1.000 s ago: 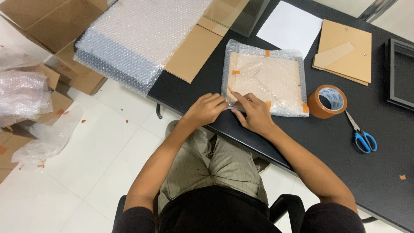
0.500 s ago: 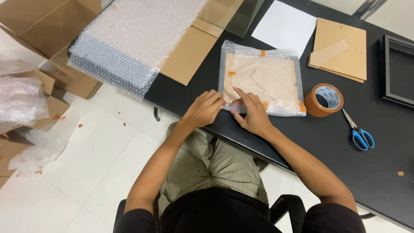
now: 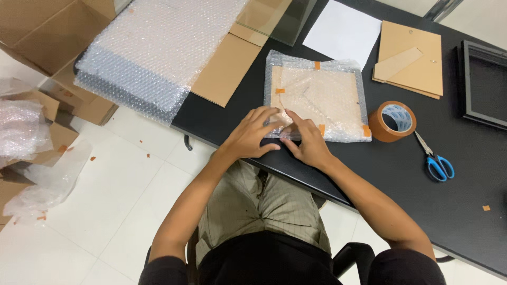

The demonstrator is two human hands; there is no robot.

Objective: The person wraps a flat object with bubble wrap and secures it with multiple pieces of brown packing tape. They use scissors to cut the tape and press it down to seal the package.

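Bubble-wrapped flat brown square panel, beside the brown tape roll, is pinned at its near edge by left hand and right hand, fingers spread flat, gripping nothing.

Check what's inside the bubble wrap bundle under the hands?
Through the bubble wrap bundle a flat tan square board shows, with a darker rim along its edges. Orange tape tabs hold the wrap shut. The left hand and right hand cover its near corner; the board's underside is hidden.
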